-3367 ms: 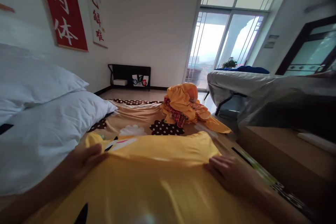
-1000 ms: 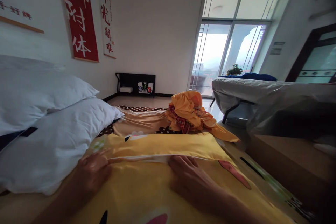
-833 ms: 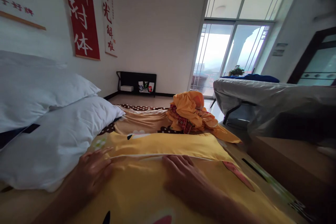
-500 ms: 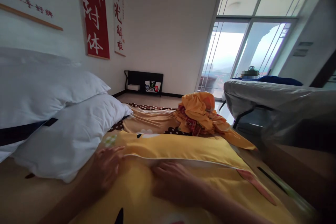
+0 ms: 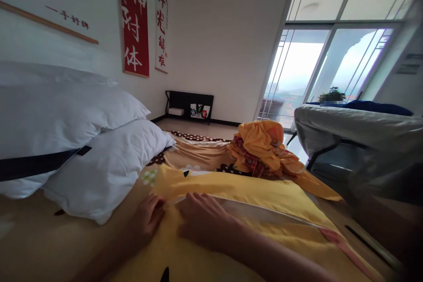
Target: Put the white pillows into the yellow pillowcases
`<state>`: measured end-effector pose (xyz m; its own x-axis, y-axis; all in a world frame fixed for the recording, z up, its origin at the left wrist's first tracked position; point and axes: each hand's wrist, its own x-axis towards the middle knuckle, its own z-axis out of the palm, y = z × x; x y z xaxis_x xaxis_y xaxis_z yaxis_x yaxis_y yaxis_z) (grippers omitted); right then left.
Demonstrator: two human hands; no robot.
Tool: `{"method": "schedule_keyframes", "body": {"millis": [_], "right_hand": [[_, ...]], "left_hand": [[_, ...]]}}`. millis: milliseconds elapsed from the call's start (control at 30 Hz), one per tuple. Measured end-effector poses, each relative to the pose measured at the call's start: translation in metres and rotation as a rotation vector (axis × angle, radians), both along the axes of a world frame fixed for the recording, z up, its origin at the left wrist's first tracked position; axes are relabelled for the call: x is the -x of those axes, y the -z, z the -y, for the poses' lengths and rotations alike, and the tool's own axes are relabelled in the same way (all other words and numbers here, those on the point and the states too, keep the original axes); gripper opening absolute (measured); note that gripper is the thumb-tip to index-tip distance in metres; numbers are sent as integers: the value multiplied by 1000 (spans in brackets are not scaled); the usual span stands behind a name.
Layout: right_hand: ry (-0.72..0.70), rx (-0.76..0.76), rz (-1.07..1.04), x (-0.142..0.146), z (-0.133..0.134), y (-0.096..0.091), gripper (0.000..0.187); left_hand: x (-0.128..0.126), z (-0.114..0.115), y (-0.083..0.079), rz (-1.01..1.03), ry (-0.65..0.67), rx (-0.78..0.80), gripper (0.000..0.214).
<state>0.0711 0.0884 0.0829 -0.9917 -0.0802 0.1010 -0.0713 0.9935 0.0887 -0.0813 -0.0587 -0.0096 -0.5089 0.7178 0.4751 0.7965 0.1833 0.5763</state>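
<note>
A yellow fabric cover with printed patches lies flat in front of me. A long white-edged opening runs across it, showing paler cloth inside. At the left end of this opening, my left hand pinches the cover's edge between thumb and fingers. My right hand is close beside it, its fingers curled over the white edge and gripping the cloth. Its fingertips are partly hidden, and whether it holds a zipper pull I cannot tell.
White pillows are stacked at the left, a dark band across them. Beyond the cover sits a crumpled orange cloth heap on a patterned sheet. At the right stands a table draped in plastic. A low black rack is by the wall.
My right hand has moved left along the opening's edge, closer to my left hand. The left hand's fingers have drawn into a pinch. The view has turned slightly left.
</note>
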Motion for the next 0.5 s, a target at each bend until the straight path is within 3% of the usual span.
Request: {"method": "schedule_keyframes", "body": {"millis": [100, 233, 300, 400, 500], "right_hand": [[-63, 1, -43, 2, 5, 6, 26], [45, 255, -142, 8, 12, 13, 22], [55, 273, -216, 13, 15, 20, 12], [-61, 141, -378, 19, 18, 29, 9], [-307, -85, -564, 15, 20, 33, 4]], "left_hand": [[3, 1, 0, 115, 59, 4, 31], [6, 5, -2, 142, 27, -31, 33], [6, 7, -4, 73, -7, -72, 33], [7, 9, -5, -62, -21, -128, 34], [9, 11, -4, -185, 20, -143, 34]]}}
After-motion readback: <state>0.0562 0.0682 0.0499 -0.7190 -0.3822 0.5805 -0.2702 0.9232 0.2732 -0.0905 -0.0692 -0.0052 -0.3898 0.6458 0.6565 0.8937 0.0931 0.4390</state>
